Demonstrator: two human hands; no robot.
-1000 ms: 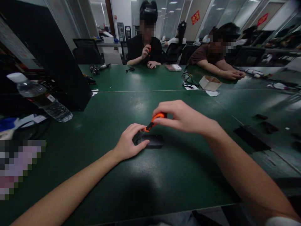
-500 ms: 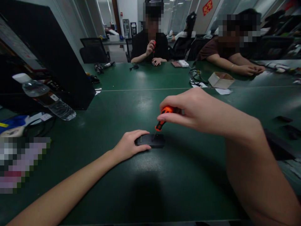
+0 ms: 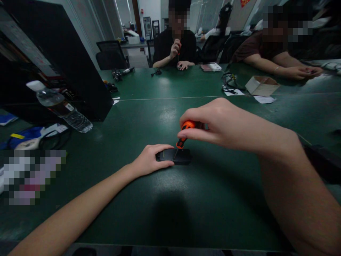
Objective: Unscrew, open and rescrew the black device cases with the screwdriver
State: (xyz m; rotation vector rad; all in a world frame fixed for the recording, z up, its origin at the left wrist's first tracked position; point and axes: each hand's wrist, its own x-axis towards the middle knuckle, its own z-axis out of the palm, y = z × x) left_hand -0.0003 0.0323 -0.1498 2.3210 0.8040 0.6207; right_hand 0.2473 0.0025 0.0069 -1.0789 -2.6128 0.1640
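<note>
A small black oblong case (image 3: pixel 182 157) lies flat on the green table (image 3: pixel 128 213). My left hand (image 3: pixel 150 160) grips its left end, thumb along the near side and fingers along the far side. Above it, my right hand (image 3: pixel 210 122) is closed round the orange and black handle of a screwdriver (image 3: pixel 182 140). The thin shaft slants down and its tip meets the top of the case; the exact contact spot is too small to make out.
A water bottle (image 3: pixel 61 106) leans by a tall black cabinet (image 3: pixel 87 71) on the left. Cables (image 3: pixel 229 83) and an open cardboard box (image 3: pixel 262 85) are at the back right. Across the table sit a person with a screwdriver (image 3: pixel 174 46) and another person (image 3: pixel 266 53).
My view has shifted slightly, so the scene sits a little differently in the picture. Both hands keep their holds, with the screwdriver still on the case.
</note>
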